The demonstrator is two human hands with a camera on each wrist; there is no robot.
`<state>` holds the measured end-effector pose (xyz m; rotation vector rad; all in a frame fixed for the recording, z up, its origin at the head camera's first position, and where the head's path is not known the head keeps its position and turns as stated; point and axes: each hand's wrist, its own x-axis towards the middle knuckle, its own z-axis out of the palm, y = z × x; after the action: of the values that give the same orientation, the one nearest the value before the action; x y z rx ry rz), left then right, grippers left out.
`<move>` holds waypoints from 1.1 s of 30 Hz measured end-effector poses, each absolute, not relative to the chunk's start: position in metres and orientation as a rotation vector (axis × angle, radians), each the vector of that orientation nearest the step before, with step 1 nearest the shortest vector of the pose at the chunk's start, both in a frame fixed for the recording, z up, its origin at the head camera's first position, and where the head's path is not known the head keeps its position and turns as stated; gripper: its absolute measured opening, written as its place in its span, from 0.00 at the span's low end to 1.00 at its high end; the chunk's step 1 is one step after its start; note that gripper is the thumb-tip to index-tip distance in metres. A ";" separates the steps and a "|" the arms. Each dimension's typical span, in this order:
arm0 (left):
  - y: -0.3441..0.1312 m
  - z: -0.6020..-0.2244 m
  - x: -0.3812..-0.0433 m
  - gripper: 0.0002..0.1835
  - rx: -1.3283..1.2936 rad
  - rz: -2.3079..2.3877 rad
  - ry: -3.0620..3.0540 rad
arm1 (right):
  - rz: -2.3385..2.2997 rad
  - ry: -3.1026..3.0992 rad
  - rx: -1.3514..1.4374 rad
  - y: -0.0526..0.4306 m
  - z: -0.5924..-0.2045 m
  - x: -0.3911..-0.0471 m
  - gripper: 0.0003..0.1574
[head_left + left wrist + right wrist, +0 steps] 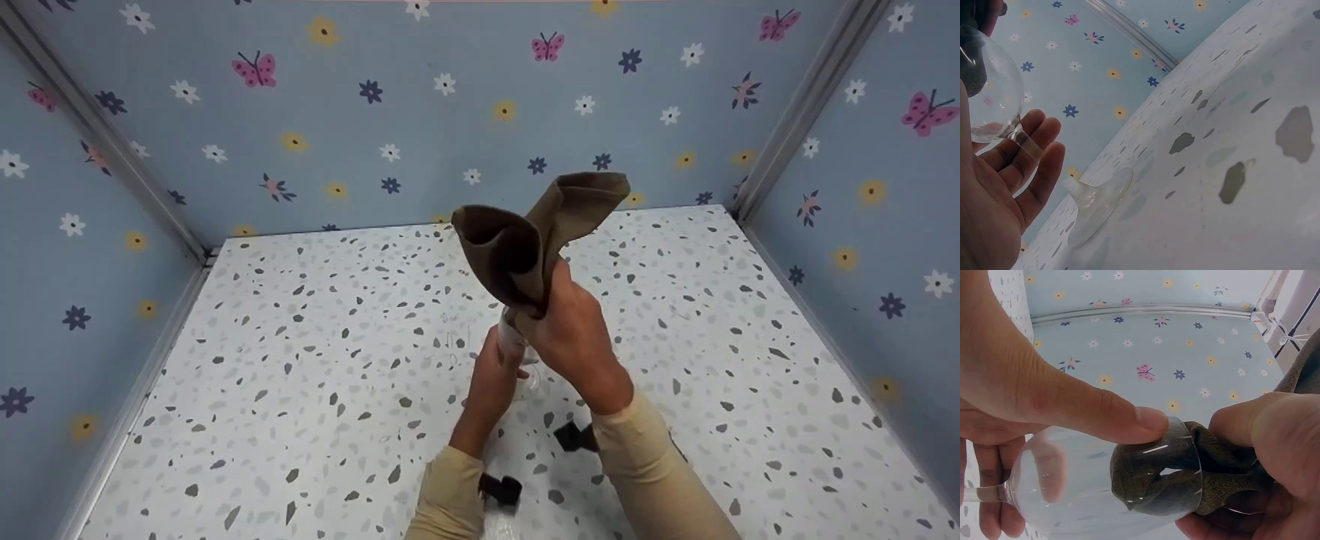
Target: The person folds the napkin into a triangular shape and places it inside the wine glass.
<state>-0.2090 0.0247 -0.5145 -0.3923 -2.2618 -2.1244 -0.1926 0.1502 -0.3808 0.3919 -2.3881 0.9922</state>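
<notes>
A clear stemmed wine glass (1081, 467) lies across the right wrist view, its rim toward the right. My left hand (491, 382) holds it by the bowl, with the thumb along the outside near the rim and the fingers underneath around the stem. My right hand (583, 337) grips a brown cloth (577, 210), and a bunched part of the cloth sits inside the mouth of the glass. Above that hand, two loose folds of cloth flare out in the head view. In the left wrist view the glass foot (1098, 214) hangs close over the table.
A white speckled table (315, 390) spreads beneath both hands. Blue panels (450, 127) printed with flowers and butterflies enclose its back and sides, with metal strips (802, 112) in the corners. Black camera mounts (504, 491) stick out from the wrists.
</notes>
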 end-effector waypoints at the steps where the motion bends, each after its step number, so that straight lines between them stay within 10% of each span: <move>1: 0.025 -0.515 -0.209 0.52 -0.390 -2.124 -2.263 | 0.994 -2.393 0.381 0.150 -0.381 -0.193 0.36; 33: 0.023 -0.519 -0.211 0.54 -0.442 -2.144 -2.241 | 1.342 -2.301 0.276 0.157 -0.382 -0.195 0.23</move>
<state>-0.2111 0.0226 -0.5186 -0.4424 -2.2407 -2.1443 -0.1955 0.1570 -0.3824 0.2760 -2.3013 1.3422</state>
